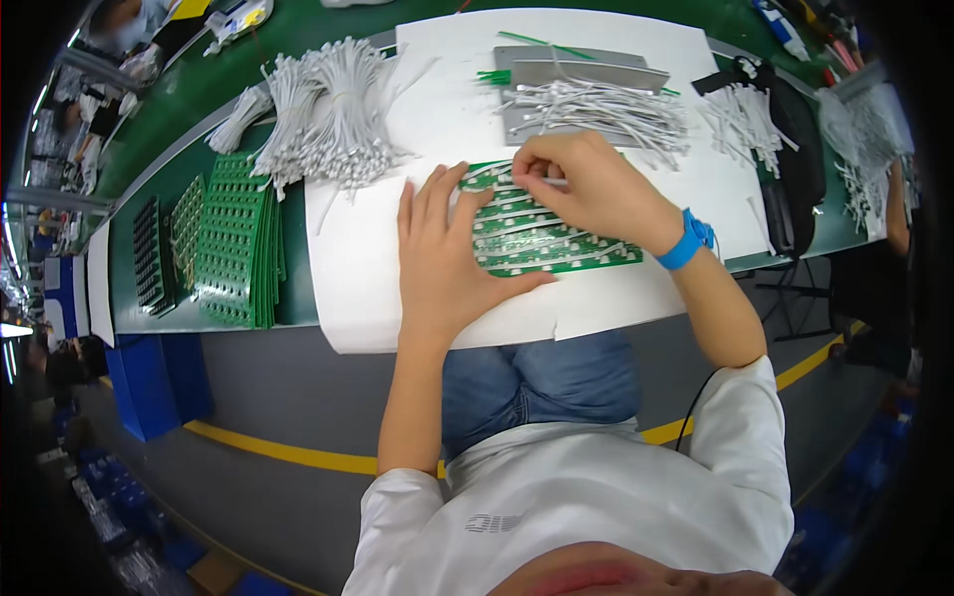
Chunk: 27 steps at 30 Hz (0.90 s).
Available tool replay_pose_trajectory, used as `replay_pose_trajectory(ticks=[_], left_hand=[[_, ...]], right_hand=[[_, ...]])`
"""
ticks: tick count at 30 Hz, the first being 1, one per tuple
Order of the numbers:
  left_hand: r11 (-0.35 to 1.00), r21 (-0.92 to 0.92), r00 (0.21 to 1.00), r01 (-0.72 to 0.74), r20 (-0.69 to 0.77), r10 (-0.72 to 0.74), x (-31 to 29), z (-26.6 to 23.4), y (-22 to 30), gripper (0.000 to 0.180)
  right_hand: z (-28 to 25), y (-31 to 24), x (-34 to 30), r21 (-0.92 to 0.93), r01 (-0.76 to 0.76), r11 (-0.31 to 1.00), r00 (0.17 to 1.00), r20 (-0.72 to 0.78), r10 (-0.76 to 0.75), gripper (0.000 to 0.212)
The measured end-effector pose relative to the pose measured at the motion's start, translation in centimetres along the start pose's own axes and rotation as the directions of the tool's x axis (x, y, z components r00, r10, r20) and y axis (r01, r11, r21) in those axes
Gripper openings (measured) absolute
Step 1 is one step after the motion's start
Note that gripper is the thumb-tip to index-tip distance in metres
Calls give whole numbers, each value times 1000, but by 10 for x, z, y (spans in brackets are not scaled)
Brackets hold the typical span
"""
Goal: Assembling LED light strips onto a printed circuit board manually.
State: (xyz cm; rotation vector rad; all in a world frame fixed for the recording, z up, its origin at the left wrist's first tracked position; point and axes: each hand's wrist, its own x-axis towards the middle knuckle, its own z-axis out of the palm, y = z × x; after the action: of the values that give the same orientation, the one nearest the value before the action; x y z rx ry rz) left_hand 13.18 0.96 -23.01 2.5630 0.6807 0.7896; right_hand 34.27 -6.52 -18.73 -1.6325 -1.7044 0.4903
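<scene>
A green circuit board (596, 256) lies on the white sheet in front of me, with several thin white cables (517, 221) running across it in rows. My left hand (437, 253) is spread flat over the board's left end, thumb along the near edge and fingertips by the far left corner. Over the board's far side, my right hand (591, 184) pinches thumb and forefinger together at the end of a white cable. The pinched end is mostly hidden by the fingers. A blue wrist strap (686, 241) circles my right wrist.
Bundles of white cables (338, 119) lie to the far left, and more loose cables (596, 109) rest on a grey metal plate (646, 72) beyond the board. Green circuit boards (234, 243) stand stacked at left. A black bag (800, 159) with white cables on it lies at right.
</scene>
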Motion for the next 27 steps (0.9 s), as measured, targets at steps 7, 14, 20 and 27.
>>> replay_pose_trajectory(ticks=[7,14,20,27], left_hand=[[999,-48,1000,12,3,-12,-1,2,-1,91],[999,-29,1000,19,14,-19,0,1,-2,87],[999,-38,1000,3,3,-2,1,0,-3,87],[1000,-25,1000,-5,-15,5,2,0,-2,87]], right_hand=[[9,22,16,-66,53,996,998,47,-50,10],[14,19,4,-137,81,987,997,4,-81,10],[18,21,3,-93,76,993,997,-27,-79,8],[19,21,4,-45,62,997,997,-41,-64,11]])
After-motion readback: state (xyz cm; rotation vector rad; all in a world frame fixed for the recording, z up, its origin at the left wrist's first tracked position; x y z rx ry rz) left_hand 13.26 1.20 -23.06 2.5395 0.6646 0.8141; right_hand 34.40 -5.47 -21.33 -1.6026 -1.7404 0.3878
